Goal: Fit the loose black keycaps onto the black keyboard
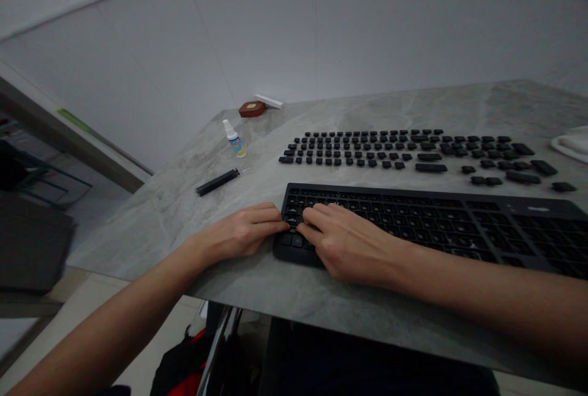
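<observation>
A black keyboard (pixel 427 215) lies on the table with most of its key sockets bare; a few keycaps sit at its near left corner. My left hand (pixel 250 229) rests at the keyboard's left edge, closed, with fingertips on the lower left sockets. Just right of it my right hand (pixel 344 241) is closed too, its thumb and forefinger at the same sockets. Whatever the fingertips pinch is too small or hidden to make out. Behind the keyboard, loose black keycaps (pixel 349 154) lie in rows like a keyboard layout, with larger ones to the right.
A grey marbled table (pixel 390 114) meets the wall at the back. On its left part are a small spray bottle (pixel 234 138), a black brush-like tool (pixel 217 182), a reddish-brown case (pixel 252 109) and a white bar (pixel 269 102). White cloth (pixel 574 143) lies at the far right.
</observation>
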{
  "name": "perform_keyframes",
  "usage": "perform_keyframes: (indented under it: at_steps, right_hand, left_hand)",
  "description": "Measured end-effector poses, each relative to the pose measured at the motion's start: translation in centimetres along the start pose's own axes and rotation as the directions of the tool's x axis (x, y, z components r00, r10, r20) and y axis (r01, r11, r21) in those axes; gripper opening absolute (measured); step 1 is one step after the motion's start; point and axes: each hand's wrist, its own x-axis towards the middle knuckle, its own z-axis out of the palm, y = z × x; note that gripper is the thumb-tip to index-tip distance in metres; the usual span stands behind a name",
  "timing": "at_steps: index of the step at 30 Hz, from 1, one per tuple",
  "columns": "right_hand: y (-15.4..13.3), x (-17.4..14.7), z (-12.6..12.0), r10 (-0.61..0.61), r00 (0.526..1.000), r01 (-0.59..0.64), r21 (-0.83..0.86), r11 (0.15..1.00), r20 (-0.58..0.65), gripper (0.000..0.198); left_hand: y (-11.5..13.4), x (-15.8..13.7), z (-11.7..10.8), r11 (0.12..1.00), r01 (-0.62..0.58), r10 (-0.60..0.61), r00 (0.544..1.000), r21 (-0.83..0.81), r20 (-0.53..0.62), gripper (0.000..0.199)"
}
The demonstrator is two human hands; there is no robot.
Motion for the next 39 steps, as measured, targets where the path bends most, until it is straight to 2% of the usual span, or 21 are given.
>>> perform_keyframes:
  at_steps: [6,13,17,23,27,34,39]
  right_hand:
    - [0.0,0.1,0.0,-0.029,0.999,0.029,-0.021,0.999,0.027,0.024]
    - [0.5,-0.1,0.3,-0.014,1.0,0.015,0.074,0.997,-0.016,0.028]
    - [0.8,-0.3,0.4,-0.018,0.997,0.025,0.087,0.996,-0.08,0.028]
    - [1.3,-0.7,0.5,-0.023,0.983,0.038,0.076,0.996,-0.182,0.029]
    - [1.5,-0.7,0.7,0.004,0.972,0.028,0.134,0.991,-0.234,0.031]
    - [1.4,-0.7,0.6,0.01,0.967,0.033,0.165,0.986,-0.254,0.034]
    - [1.3,-0.6,0.5,0.002,0.975,0.031,0.144,0.989,-0.222,0.033]
  left_hand:
    - [-0.1,0.1,0.2,0.999,-0.032,0.032,0.999,-0.002,-0.034,0.032]
    - [-0.8,-0.7,0.9,0.996,-0.065,0.058,0.992,-0.058,-0.115,0.034]
    - [-0.9,-0.7,0.7,0.992,-0.088,0.077,0.99,-0.092,-0.12,0.032]
    - [-0.6,-0.5,0.6,0.996,-0.029,0.021,0.995,-0.088,-0.096,0.026]
    - [-0.4,-0.3,0.6,0.997,-0.011,0.003,0.994,-0.071,-0.105,0.026]
    - [-0.6,-0.5,0.6,0.997,-0.031,0.023,0.993,-0.066,-0.113,0.026]
    - [-0.8,-0.5,0.6,0.996,-0.047,0.039,0.993,-0.07,-0.108,0.027]
